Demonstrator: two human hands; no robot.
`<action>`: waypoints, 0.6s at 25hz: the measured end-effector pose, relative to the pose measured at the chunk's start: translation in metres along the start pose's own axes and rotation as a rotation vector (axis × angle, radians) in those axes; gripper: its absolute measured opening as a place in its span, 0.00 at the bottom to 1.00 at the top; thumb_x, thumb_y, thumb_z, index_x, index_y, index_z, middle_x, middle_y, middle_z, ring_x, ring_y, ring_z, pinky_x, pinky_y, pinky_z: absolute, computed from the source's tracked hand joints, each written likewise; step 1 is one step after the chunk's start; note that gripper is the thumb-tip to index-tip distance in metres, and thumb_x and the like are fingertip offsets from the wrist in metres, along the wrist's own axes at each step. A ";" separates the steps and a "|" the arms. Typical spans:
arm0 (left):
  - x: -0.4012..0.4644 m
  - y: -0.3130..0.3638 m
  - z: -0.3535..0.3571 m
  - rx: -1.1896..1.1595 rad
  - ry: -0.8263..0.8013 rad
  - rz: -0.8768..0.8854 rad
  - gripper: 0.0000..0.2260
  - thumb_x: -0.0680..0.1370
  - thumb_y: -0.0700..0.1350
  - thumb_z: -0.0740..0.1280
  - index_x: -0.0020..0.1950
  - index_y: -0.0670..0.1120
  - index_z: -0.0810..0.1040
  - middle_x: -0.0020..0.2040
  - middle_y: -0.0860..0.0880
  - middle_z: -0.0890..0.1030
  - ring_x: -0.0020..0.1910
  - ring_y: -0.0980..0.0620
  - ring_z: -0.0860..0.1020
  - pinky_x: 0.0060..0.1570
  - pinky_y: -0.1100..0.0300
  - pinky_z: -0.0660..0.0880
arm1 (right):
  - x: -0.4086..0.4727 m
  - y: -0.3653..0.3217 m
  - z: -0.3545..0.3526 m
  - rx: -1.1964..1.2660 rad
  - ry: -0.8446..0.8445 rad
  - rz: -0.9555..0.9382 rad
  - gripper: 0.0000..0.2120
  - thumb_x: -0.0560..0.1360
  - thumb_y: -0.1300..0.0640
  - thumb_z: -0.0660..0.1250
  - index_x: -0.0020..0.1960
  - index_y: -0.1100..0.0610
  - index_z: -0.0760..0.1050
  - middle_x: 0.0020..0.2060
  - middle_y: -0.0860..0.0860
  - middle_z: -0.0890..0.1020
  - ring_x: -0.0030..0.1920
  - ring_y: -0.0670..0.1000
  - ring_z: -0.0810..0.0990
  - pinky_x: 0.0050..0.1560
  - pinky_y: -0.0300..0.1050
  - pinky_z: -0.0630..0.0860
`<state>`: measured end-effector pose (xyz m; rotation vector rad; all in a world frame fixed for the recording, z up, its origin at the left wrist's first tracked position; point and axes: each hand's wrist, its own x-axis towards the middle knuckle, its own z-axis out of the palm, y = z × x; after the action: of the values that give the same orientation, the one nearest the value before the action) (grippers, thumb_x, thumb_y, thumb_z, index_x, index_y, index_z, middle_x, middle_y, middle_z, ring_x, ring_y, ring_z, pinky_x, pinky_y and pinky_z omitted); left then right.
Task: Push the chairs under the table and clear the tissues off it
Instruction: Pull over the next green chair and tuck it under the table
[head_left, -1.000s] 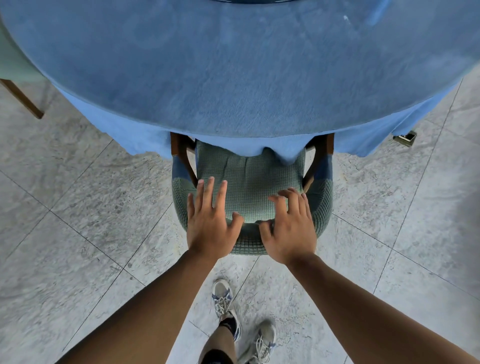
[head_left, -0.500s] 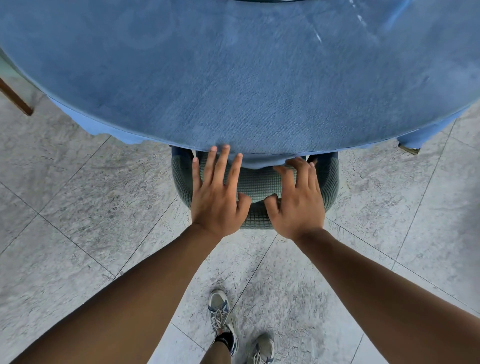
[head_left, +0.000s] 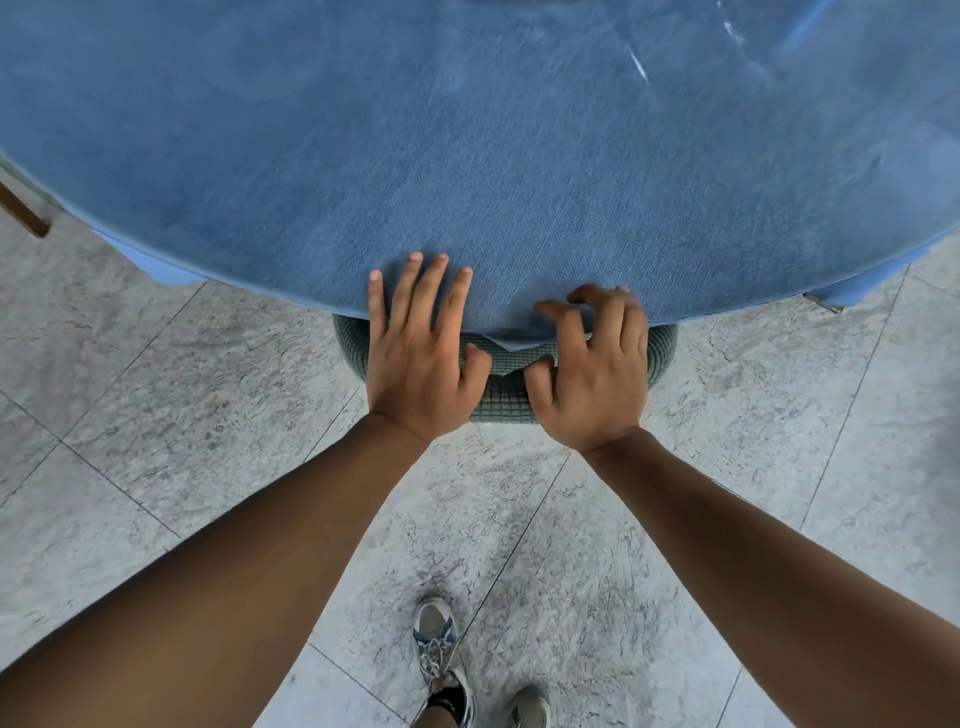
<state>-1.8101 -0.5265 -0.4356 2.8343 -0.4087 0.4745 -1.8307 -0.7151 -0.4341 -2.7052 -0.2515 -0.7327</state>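
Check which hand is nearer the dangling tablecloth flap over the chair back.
Right. The right hand has curled fingers at the tablecloth flap; the left hand lies flat across the chair back beside the flap.

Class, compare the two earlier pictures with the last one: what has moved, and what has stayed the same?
The green chair has slid forward under the blue-clothed table; only its back rim now shows. Both hands went with it: the left hand lies flat with fingers over the table edge, the right hand is curled on the chair back. Neither let go. The table and the tiled floor look unchanged.
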 end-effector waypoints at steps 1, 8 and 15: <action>0.006 -0.003 0.003 0.007 0.015 -0.001 0.31 0.74 0.47 0.61 0.77 0.39 0.70 0.77 0.38 0.69 0.80 0.38 0.62 0.77 0.31 0.51 | 0.006 0.002 0.004 0.027 -0.002 -0.015 0.20 0.71 0.53 0.62 0.59 0.60 0.81 0.59 0.62 0.78 0.61 0.64 0.75 0.72 0.63 0.66; 0.033 -0.012 0.018 0.055 0.118 -0.034 0.26 0.75 0.47 0.60 0.72 0.42 0.76 0.74 0.41 0.75 0.76 0.41 0.70 0.77 0.36 0.56 | 0.035 0.011 0.024 0.040 -0.058 0.012 0.24 0.73 0.52 0.61 0.65 0.60 0.79 0.68 0.59 0.77 0.74 0.62 0.71 0.76 0.64 0.62; 0.034 -0.010 0.015 0.053 0.091 -0.043 0.25 0.75 0.48 0.61 0.70 0.42 0.77 0.73 0.41 0.75 0.75 0.39 0.70 0.75 0.35 0.58 | 0.037 0.009 0.023 0.045 -0.093 0.050 0.23 0.73 0.53 0.60 0.65 0.60 0.79 0.67 0.58 0.78 0.73 0.62 0.72 0.75 0.62 0.64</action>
<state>-1.7716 -0.5293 -0.4391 2.8523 -0.3223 0.6109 -1.7866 -0.7127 -0.4360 -2.6960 -0.2192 -0.5816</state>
